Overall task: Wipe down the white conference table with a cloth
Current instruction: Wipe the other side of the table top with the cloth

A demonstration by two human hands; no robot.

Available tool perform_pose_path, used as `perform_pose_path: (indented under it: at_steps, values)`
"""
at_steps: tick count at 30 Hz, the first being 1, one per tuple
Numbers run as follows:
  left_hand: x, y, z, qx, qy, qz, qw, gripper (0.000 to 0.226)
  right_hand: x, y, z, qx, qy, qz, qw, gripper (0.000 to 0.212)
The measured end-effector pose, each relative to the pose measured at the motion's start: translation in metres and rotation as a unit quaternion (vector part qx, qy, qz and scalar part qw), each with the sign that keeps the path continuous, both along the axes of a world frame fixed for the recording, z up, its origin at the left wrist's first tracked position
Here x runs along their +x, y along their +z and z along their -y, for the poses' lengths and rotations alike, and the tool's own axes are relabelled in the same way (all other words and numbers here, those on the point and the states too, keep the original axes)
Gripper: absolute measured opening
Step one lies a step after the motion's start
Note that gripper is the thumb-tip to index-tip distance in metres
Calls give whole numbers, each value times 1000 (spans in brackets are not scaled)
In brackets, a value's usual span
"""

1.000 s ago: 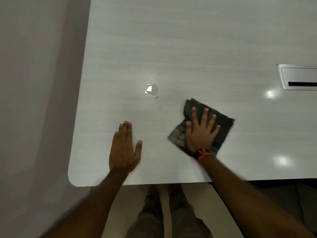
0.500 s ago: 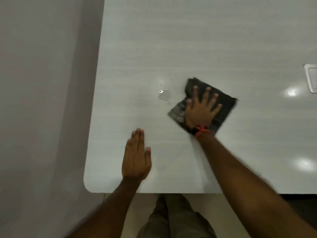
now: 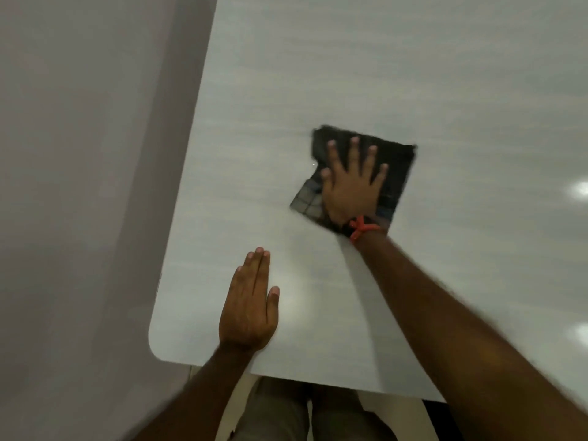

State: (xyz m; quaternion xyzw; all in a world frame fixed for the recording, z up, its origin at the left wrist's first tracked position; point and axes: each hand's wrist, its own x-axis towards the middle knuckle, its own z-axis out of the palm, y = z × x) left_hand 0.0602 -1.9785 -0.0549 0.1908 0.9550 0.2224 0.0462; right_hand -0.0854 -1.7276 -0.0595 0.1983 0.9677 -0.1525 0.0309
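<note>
The white conference table (image 3: 350, 58) fills most of the head view. A dark checked cloth (image 3: 397, 167) lies flat on it, right of centre. My right hand (image 3: 351, 186) presses down on the cloth with fingers spread, and an orange band is tied at the wrist. My left hand (image 3: 249, 307) rests flat on the bare tabletop near the front edge, fingers together, holding nothing. The small puddle from the earlier frames is not visible; the cloth covers that spot.
The table's rounded front-left corner (image 3: 156, 342) is close to my left hand. Grey floor (image 3: 79, 186) runs along the left side. My legs (image 3: 280, 412) stand under the front edge. Light reflections (image 3: 580, 187) shine on the table at the right.
My right hand has slid the cloth away from me and to the left, over the small puddle. The view has shifted, so the cable box at the right is out of frame. My left hand stays planted.
</note>
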Motion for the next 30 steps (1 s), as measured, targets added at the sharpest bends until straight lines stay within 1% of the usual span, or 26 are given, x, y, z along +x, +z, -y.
perform_pose_path:
  at_steps: [1, 2, 3, 4, 6, 8, 9, 10, 11, 12, 13, 15, 16, 17, 18, 20, 21, 23, 24, 25, 26, 27, 28, 29, 30]
  values:
    - [0, 0, 0, 2, 0, 2, 1000, 59, 11, -1, 17, 11, 80, 4, 997, 61]
    - [0, 0, 0, 3, 1, 7, 1000, 59, 28, 0, 23, 16, 132, 8, 991, 60]
    - [-1, 0, 0, 4, 3, 14, 1000, 60, 46, -1, 18, 16, 144, 7, 989, 60]
    - [-2, 0, 0, 5, 5, 23, 1000, 60, 61, -1, 5, 19, 123, 3, 992, 59]
    - [-1, -1, 0, 5, 8, 29, 1000, 61, 69, 3, -29, 34, 37, 8, 999, 59]
    - [-1, -1, 1, 2, 10, 25, 1000, 61, 40, 3, -53, 36, -45, 18, 998, 62]
    - [-1, -1, 1, 0, 10, 24, 1000, 61, 17, 3, -53, 22, -79, 19, 996, 63]
    - [-1, -1, 1, 0, 10, 24, 1000, 61, -5, 3, -45, 11, -94, 18, 995, 65]
    - [-1, -1, 1, 0, 10, 22, 1000, 61, -23, 5, -28, 1, -83, 18, 996, 65]
    - [-1, -1, 0, 0, 10, 21, 1000, 61, -33, 6, -7, -3, -43, 12, 999, 65]
    - [-1, -1, 0, 2, 10, 20, 1000, 61, -34, 6, 14, 0, 26, 8, 1000, 64]
    - [-1, 1, 0, 5, 10, 22, 1000, 61, -7, 4, 43, 28, 191, 14, 981, 60]
    - [-1, 0, 0, 4, 10, 26, 1000, 61, 12, 3, 44, 36, 239, 10, 970, 59]
    - [-1, -1, 1, 3, 10, 29, 1000, 62, 28, 2, 34, 35, 248, 4, 968, 58]
    - [-1, -2, 1, 2, 10, 31, 999, 62, 38, 4, 20, 32, 228, 4, 973, 58]
    - [0, -3, 1, 0, 12, 32, 999, 62, 34, 6, -9, 39, 143, 8, 989, 58]
    - [0, -4, 1, -1, 11, 30, 999, 62, 20, 6, -17, 44, 99, 13, 994, 60]
    - [0, -4, 2, -3, 8, 27, 1000, 62, -19, 6, -13, 22, 22, 17, 999, 63]
    - [0, -4, 2, -4, 8, 24, 1000, 62, -36, 7, 2, 13, 12, 17, 1000, 64]
    - [0, -3, 1, -6, 9, 20, 1000, 62, -45, 9, 20, 12, 35, 19, 999, 64]
    - [1, -2, 1, -7, 10, 16, 1000, 61, -47, 9, 38, 20, 101, 22, 994, 62]
    - [1, -2, 0, -8, 13, 15, 1000, 61, -40, 7, 50, 33, 199, 25, 979, 61]
    - [0, -1, 0, -6, 17, 17, 1000, 61, -26, 7, 55, 43, 297, 19, 954, 59]
    - [-2, -1, 0, -1, 19, 23, 1000, 61, -11, 7, 49, 44, 360, 11, 932, 58]
    - [-3, -1, 0, 6, 14, 30, 999, 60, 2, 9, 35, 39, 376, 10, 926, 57]
